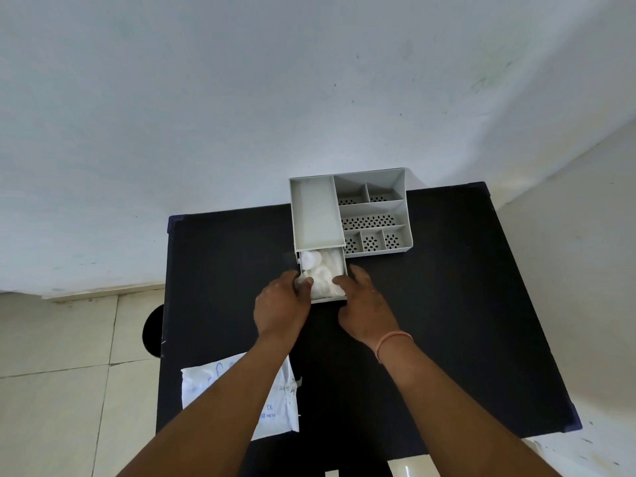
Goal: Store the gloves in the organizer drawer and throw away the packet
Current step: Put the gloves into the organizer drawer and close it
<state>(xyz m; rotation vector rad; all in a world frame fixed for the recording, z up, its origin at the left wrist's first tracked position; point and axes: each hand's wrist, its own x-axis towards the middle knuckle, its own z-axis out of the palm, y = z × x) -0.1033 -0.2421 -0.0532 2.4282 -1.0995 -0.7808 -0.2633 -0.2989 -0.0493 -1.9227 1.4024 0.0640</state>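
Note:
A grey organizer (pixel 373 215) stands at the far edge of the black table (pixel 447 304). Its small drawer (pixel 343 261) is pulled out towards me, and white gloves (pixel 325 270) lie bunched inside it. My left hand (pixel 280 304) pinches the gloves at the drawer's near left corner. My right hand (pixel 361 304) rests at the drawer's near right corner, fingers touching the gloves and the drawer wall. The white packet (pixel 275 407) with blue print lies flat at the table's near left, partly hidden under my left forearm.
The organizer has a deep tray on the left and several perforated compartments on the right. A dark round object (pixel 153 330) sits on the tiled floor beside the table's left edge. A pale wall rises behind the table.

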